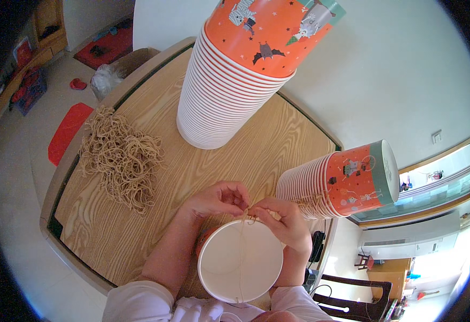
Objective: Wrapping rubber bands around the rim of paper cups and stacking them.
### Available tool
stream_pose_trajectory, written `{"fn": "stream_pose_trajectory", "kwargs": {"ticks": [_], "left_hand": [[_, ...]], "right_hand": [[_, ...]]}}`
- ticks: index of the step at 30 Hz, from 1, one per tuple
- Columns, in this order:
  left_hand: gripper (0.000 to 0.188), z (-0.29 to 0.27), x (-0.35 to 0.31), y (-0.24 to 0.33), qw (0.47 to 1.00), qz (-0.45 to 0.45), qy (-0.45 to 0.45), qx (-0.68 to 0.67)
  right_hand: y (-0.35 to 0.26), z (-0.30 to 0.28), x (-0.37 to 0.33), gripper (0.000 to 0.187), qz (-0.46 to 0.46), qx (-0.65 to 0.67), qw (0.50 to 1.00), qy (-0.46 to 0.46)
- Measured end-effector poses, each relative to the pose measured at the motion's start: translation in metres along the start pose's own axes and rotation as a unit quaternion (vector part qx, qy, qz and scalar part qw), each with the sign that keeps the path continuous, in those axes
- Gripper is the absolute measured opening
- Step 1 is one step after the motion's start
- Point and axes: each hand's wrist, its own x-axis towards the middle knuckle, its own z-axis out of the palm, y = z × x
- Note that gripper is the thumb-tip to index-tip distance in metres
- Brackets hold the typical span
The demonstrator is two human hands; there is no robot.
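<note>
A paper bucket (219,265) with a white inside stands open end up close to my body. A thin tan string (242,247) runs across its mouth from the near rim to the far rim. At the far rim my left hand (219,199) is closed, its thumb and fingertips pinching the string. Close beside it, my right hand (283,221) is closed too, thumb and forefinger gripping the string at the rim. The exact shape of the string between the fingertips is too small to make out.
A loose heap of tan strings (122,158) lies at the table's left. A tall stack of white-rimmed buckets (224,96) stands at the back, orange-printed on top. A shorter bucket stack (307,182) with strings on it is at the right. A dark chair (353,295) stands lower right.
</note>
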Motion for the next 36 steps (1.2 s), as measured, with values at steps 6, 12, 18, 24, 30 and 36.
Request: {"fn": "stream_pose_trajectory", "kwargs": {"ticks": [6, 12, 18, 24, 30, 36], "left_hand": [[0.018, -0.009, 0.003, -0.011, 0.997, 0.058, -0.054, 0.014], [0.016, -0.007, 0.004, -0.011, 0.999, 0.034, -0.042, 0.0], [0.014, -0.006, 0.005, -0.009, 0.996, 0.052, -0.068, -0.018], [0.013, -0.007, 0.006, -0.012, 0.997, 0.048, -0.062, -0.021], [0.012, -0.007, 0.006, -0.013, 0.997, 0.041, -0.067, -0.023], [0.012, -0.006, 0.007, -0.016, 0.995, 0.05, -0.078, -0.033]], "right_hand": [[-0.004, 0.002, 0.001, 0.011, 0.007, -0.009, 1.0, -0.004], [-0.002, 0.003, 0.001, 0.012, 0.009, 0.003, 1.0, 0.003], [-0.004, 0.003, 0.001, 0.012, 0.001, 0.002, 1.0, 0.006], [-0.005, 0.003, 0.002, 0.012, 0.003, -0.001, 1.0, 0.003], [-0.006, 0.003, 0.002, 0.013, 0.032, -0.016, 0.999, -0.011], [-0.005, 0.003, 0.002, 0.013, 0.024, -0.026, 0.999, -0.016]]}}
